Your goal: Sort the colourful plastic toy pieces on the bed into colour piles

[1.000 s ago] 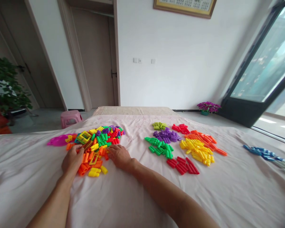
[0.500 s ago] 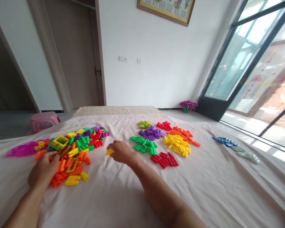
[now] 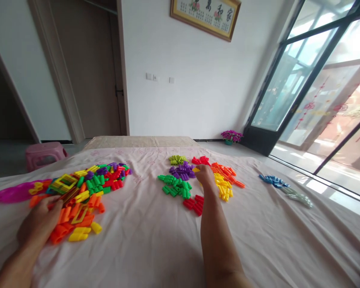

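Note:
My right hand (image 3: 204, 175) is over the sorted piles, its fingers closed on a yellow piece (image 3: 196, 170). Beside it lie the yellow pile (image 3: 225, 187), the purple pile (image 3: 181, 171) and the orange pile (image 3: 228, 173). Green (image 3: 178, 187) and dark red (image 3: 193, 205) pieces lie nearer me. On the left, my left hand (image 3: 41, 218) rests at the edge of a mixed heap (image 3: 96, 182), its fingers bent against orange pieces and flat frames; what it grips, if anything, is hidden.
A magenta plastic piece (image 3: 13, 193) lies at the far left of the cloth-covered surface (image 3: 138, 240). Blue (image 3: 273, 181) and clear pieces (image 3: 298, 197) lie at the right. A pink stool (image 3: 45, 154) stands beyond the left edge.
My right hand has moved right and away from me with the yellow piece, from the bare cloth to the sorted piles. My left hand stays at the heap. The view has shifted slightly.

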